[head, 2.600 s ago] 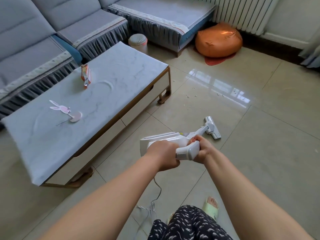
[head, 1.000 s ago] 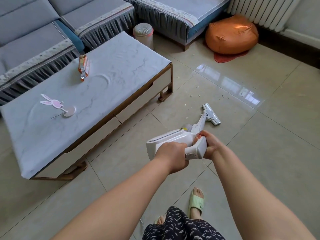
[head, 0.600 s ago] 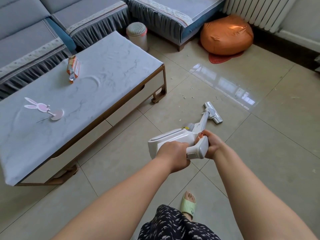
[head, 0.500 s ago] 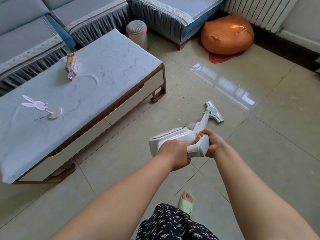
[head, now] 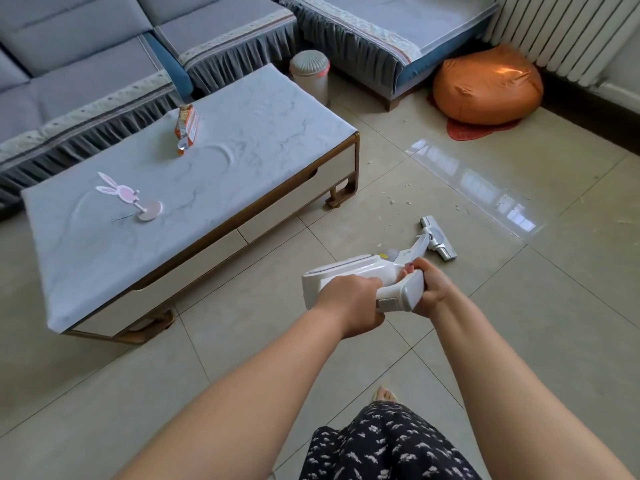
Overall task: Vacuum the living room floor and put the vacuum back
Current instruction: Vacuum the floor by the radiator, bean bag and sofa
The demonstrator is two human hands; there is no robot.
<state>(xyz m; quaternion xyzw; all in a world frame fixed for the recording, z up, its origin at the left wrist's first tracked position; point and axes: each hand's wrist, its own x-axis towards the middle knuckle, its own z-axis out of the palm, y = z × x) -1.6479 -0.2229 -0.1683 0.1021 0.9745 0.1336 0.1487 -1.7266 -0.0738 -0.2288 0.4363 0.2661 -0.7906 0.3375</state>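
- You hold the vacuum (head: 349, 275) with both hands: your left hand (head: 349, 303) curls round the rear of its handle, your right hand (head: 431, 289) wraps the front.
- Its floor head (head: 437, 238) rests on the tiled floor (head: 519, 306), just short of the scattered crumbs (head: 393, 202).
- Push too fast and the head may scatter those crumbs rather than lift them.
- Swing left carelessly and you could knock the coffee table (head: 194, 188) leg.
- Your sandalled foot (head: 384, 396) stands behind the wand; a sharp pull back could catch it.
- No brand or label is legible on the vacuum; the print on the snack packet (head: 187, 128) is too small to read.
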